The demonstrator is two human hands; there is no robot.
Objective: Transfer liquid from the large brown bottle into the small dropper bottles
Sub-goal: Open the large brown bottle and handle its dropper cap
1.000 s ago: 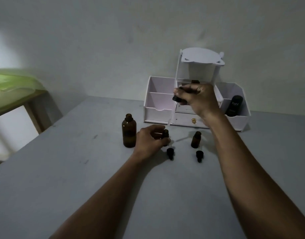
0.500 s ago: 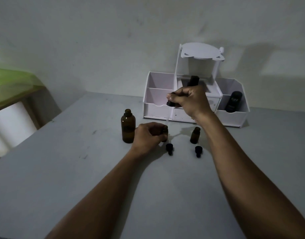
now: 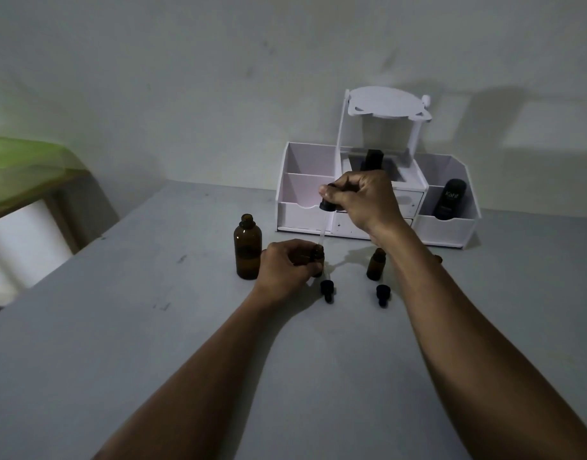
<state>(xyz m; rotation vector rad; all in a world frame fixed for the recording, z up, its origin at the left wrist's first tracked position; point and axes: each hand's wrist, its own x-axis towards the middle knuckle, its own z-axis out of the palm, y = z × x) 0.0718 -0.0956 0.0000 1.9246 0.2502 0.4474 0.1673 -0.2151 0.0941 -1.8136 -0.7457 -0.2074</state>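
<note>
From the head camera, the large brown bottle (image 3: 247,247) stands upright on the grey table (image 3: 136,343), amber glass with a narrow neck and an uncapped mouth, just to the left of the left hand (image 3: 287,265). That hand rests on the table with its fingers curled round a small dropper bottle (image 3: 317,257), of which only the dark brown neck and right edge show past the fingertips. The right hand (image 3: 362,200) hangs above it, thumb and fingers pinching the black rubber bulb of a dropper (image 3: 327,204). The dropper's clear glass tube (image 3: 321,232) slants down to the small bottle's mouth; whether the tip is inside cannot be told. A second small dropper bottle (image 3: 376,264), brown and open, stands upright to the right, close to the right wrist. Two black caps (image 3: 327,290) (image 3: 383,293) lie on the table nearer the person, one in front of each small bottle. The table is matt grey with a few dark scuffs. At its far edge, against a plain pale wall (image 3: 202,78), sits a white desk organizer (image 3: 295,214) with open compartments, small drawers and a raised oval top. Its right compartment holds a black bottle lettered "Kahf" (image 3: 450,202), and a dark bottle (image 3: 373,159) stands in the middle one. At far left is a blurred green surface on a wooden frame (image 3: 26,167).
</note>
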